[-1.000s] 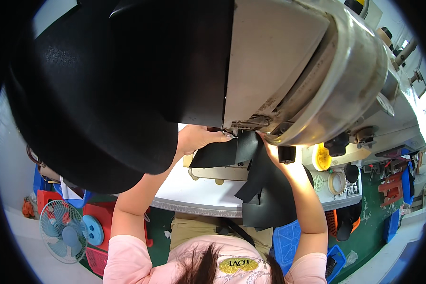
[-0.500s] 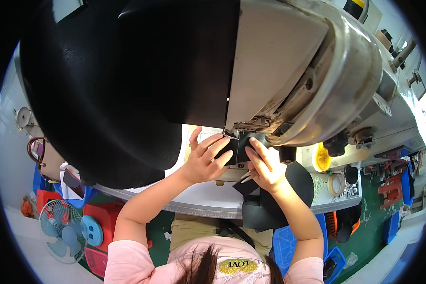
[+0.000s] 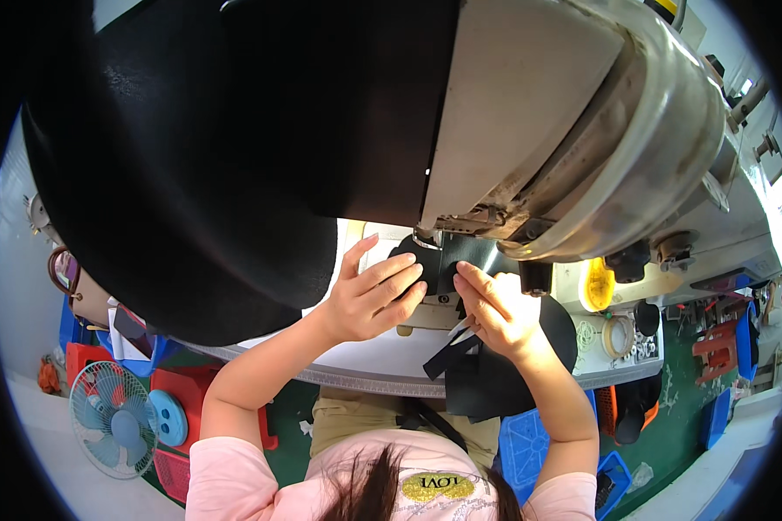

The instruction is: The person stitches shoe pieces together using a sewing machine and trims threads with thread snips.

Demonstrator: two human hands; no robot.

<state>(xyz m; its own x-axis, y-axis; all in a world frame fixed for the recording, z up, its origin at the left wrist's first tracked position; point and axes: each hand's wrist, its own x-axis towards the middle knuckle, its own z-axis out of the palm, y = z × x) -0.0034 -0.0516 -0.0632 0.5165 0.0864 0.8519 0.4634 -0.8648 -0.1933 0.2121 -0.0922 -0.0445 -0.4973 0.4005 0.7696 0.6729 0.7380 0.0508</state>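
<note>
In the head view, the machine (image 3: 530,104) fills the upper part, and a black piece (image 3: 473,250) lies under its foot (image 3: 427,236), spreading toward the person. Left of the foot and nearer the person, the left hand (image 3: 375,291) has its fingers spread, tips on or close to the piece. Right of the foot, the right hand (image 3: 498,311) rests straight fingertips on the piece; a pale pointed tool (image 3: 462,327) shows beneath, and whether that hand pinches it I cannot tell. Nearer the person than the machine, a black panel (image 3: 495,382) overhangs the table (image 3: 374,379) edge. Fingertips this near the foot could be caught if the machine ran; uneven pressure could skew the piece.
</note>
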